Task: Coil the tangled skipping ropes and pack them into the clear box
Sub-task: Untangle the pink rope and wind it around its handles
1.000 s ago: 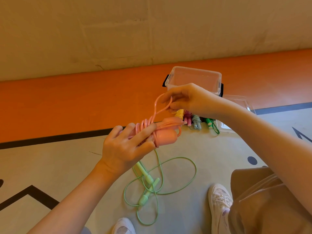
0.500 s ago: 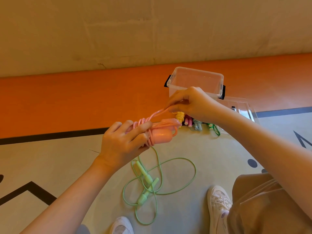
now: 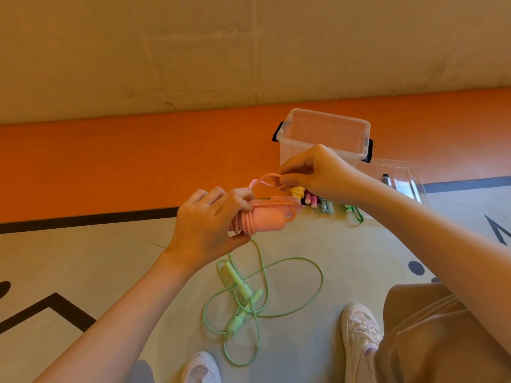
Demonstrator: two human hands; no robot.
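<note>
The pink rope [image 3: 260, 217] is held above the floor by the left hand [image 3: 210, 225], whose fingers are curled round the wound turns and the handles. Most of its cord appears already wrapped, and only a short loop remains, pinched between the thumb and fingers of the right hand [image 3: 312, 172]; the step in hand is judged to be the last turn or tuck of that loop. Below the hands, the green rope [image 3: 249, 297] is spread on the floor [image 3: 83, 258] in loose crossing loops, its two handles lying across each other, so its coiling is not yet begun. Further right, small bundles [image 3: 318, 201] in yellow, pink and grey-green are seen beside the clear box [image 3: 323, 134], partly hidden by the right hand. The clear box stands open and looks empty, so packing seems still to be done. Its lid [image 3: 398, 175] lies just to its right. Nothing is seen blocking the box.
</note>
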